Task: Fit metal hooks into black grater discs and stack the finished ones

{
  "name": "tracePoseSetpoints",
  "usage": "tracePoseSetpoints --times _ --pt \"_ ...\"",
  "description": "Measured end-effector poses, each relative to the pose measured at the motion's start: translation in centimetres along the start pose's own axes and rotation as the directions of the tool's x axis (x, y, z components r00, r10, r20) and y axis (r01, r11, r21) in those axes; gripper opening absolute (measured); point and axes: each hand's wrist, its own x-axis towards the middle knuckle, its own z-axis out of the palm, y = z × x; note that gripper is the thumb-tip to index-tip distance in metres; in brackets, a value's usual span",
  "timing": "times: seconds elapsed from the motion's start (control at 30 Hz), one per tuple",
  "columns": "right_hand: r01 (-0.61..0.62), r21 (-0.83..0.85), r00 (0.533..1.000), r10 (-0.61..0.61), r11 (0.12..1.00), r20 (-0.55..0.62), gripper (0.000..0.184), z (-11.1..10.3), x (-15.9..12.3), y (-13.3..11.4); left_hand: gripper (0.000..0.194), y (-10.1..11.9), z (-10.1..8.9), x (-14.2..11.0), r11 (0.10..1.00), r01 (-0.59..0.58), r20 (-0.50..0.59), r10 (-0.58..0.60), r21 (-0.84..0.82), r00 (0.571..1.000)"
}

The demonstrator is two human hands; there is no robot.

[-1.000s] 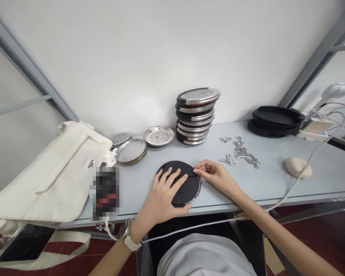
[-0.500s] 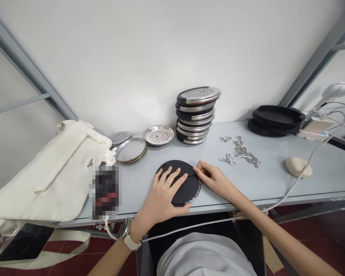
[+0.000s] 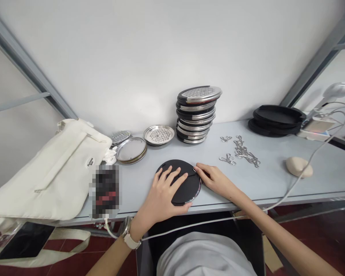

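Note:
A round black disc with a metal rim (image 3: 188, 189) lies flat on the table, with a thin slit across its upper part. My left hand (image 3: 161, 195) is spread over its left half, fingers on top and thumb at the lower edge. My right hand (image 3: 213, 180) pinches the disc's right edge with thumb and fingertips, near the end of the slit. What those fingertips hold is too small to tell. A watch sits on my left wrist (image 3: 128, 234).
Behind the disc stand a tall stack of oval steel graters (image 3: 194, 115) and round perforated plates (image 3: 158, 135). Loose wire clips (image 3: 241, 151) lie to the right, near stacked black covers (image 3: 276, 120). A canvas bag (image 3: 54, 172) covers the table's left end.
My right hand has lowered slightly and sits closer against the disc's edge. The view has shifted a little. The disc and my left hand stay in place.

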Motion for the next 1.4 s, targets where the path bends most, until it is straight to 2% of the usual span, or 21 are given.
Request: tracePoseSetpoints --times 0.5,0.73,1.4 --pt "0.009 -0.012 1.0 -0.009 1.0 0.024 0.034 0.01 0.21 0.05 0.075 0.15 0.11 -0.02 1.0 0.014 -0.011 -0.014 0.021 1.0" --pt "0.01 -0.033 1.0 -0.01 0.999 -0.015 0.035 0.09 0.04 -0.09 0.078 0.21 0.2 0.03 0.999 0.015 -0.034 -0.014 0.033 0.999" --pt "-0.015 -0.106 1.0 0.013 0.994 -0.024 0.027 0.27 -0.25 -0.09 0.075 0.33 0.32 0.05 0.999 0.048 -0.037 -0.048 0.001 0.998"
